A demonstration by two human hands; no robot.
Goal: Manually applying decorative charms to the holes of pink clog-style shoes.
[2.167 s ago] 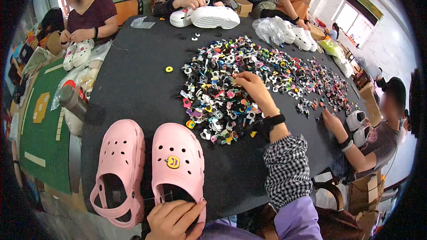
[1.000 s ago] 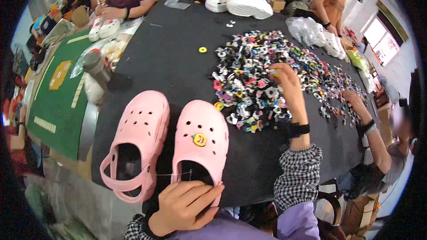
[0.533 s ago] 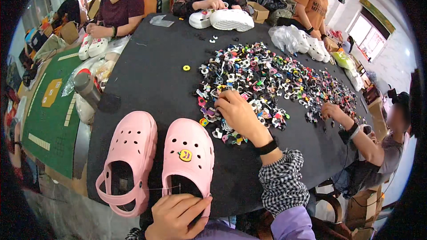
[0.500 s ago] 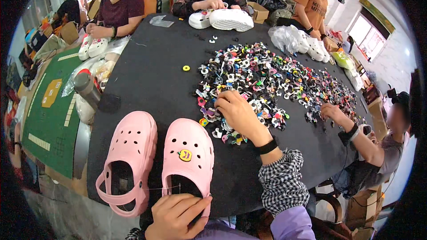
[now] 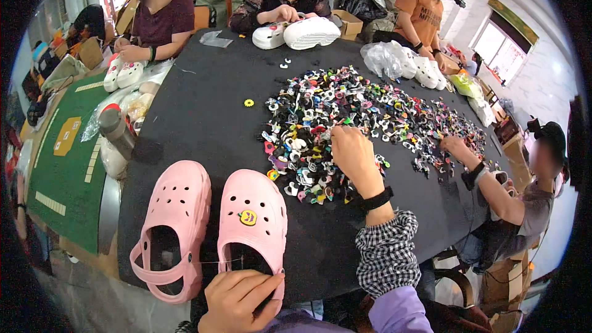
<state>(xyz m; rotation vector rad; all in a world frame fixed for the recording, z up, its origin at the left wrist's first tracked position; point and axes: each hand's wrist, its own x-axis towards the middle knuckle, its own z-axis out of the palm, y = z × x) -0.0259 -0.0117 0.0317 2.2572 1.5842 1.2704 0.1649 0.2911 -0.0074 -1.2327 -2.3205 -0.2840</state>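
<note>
Fingers [image 5: 341,137] of my right hand [image 5: 357,159] bunch over the charm heap [image 5: 320,95], tips partly hidden; I cannot tell whether they pinch anything. Nearer me and left of that heap, my left hand [image 5: 237,299], fingers together, grips and partly covers one pink clog [image 5: 254,232]; its mate [image 5: 176,211] lies farther left.

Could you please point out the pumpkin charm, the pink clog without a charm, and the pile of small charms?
Pumpkin charm [image 5: 248,217]: head view, middle of its front.
Pink clog without a charm [image 5: 172,214]: head view, upper between holes and foot opening.
Pile of small charms [image 5: 361,108]: head view, near its middle.
</note>
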